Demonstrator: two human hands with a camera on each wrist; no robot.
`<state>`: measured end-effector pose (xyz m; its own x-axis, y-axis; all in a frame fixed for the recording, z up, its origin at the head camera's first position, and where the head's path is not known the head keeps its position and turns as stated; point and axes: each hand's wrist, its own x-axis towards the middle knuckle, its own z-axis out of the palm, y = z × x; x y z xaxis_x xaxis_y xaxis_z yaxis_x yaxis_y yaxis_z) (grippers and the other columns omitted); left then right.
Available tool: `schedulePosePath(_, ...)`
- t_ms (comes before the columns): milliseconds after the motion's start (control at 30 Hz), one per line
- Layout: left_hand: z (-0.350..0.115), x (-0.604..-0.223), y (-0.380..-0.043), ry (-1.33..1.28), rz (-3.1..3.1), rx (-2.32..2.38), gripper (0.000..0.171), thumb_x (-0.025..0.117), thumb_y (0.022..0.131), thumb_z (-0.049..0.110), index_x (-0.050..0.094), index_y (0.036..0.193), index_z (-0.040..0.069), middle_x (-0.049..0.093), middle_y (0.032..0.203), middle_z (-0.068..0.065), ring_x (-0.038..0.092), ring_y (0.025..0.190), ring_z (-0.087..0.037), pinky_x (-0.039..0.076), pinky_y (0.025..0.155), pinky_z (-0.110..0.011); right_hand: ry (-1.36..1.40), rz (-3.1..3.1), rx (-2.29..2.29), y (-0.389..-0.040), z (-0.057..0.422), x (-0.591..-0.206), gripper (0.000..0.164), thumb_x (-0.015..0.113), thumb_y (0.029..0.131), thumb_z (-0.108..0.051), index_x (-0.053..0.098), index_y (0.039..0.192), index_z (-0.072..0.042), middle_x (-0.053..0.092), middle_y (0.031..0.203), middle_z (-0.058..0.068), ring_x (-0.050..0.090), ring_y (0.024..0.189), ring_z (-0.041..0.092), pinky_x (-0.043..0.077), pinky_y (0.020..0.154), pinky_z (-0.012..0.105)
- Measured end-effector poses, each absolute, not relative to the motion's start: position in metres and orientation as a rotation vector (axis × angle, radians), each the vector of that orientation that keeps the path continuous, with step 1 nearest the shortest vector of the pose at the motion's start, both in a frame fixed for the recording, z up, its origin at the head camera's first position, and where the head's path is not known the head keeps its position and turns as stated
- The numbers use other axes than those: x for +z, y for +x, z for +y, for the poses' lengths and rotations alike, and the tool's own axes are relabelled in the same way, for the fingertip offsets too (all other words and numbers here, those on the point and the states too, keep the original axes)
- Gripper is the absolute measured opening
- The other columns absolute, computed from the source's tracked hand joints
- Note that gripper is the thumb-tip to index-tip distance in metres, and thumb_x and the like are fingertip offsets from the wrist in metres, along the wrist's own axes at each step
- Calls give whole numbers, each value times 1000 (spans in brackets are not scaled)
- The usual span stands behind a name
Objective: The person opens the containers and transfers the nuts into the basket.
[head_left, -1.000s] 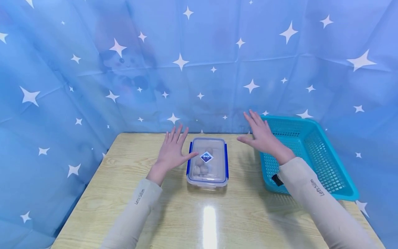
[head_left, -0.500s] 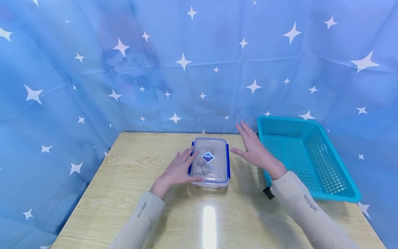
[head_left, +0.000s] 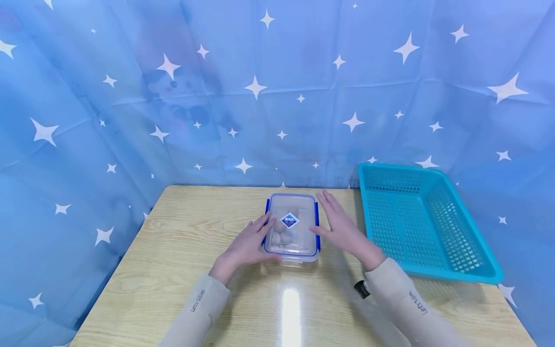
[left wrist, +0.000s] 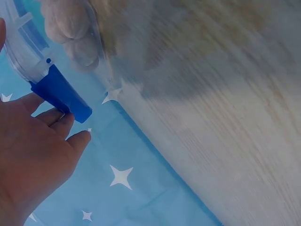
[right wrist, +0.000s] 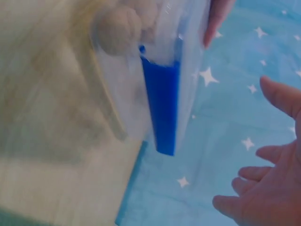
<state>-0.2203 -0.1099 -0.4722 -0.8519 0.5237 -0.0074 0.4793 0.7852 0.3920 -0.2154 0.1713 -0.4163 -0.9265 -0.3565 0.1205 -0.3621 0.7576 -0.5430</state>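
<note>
I see room at bottom centre between the sleeves [head_left: 197, 306], and across the table [head_left: 186, 226] at centre left. Mid-frame, the left hand [head_left: 248, 245] and right hand [head_left: 345, 233] flank the lidded box [head_left: 304, 237] — the teal basket [head_left: 405, 233] bars the right, the starry curtain [head_left: 295, 115] the top.

The light wood-grain tabletop [head_left: 182, 231] supports two items. A rectangular, clear plastic container with blue side latches [head_left: 301, 236] rests near the rear edge. A rectangular, turquoise, perforated plastic basket [head_left: 416, 231] stands apart to its right.
</note>
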Motion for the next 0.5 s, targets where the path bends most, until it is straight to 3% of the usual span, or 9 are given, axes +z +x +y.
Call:
schedulePosePath(233, -106, -474, -217, 734, 2857, 625, 111, 74, 75, 68, 23, 160, 18, 10, 170, -5, 21, 154, -32, 21, 128, -48, 536, -2948, 956, -208, 166, -439, 85, 65, 97, -30, 15, 159, -1, 8, 166, 25, 11, 152, 48, 24, 119, 67)
schedulePosePath(500, -102, -476, -220, 675, 2884, 624, 112, 73, 75, 69, 21, 160, 16, 10, 170, -5, 21, 154, -30, 24, 127, -47, 447, -2905, 1024, -209, 164, -465, 74, 55, 103, -27, 16, 156, 6, 12, 165, 28, 16, 151, 48, 22, 121, 63)
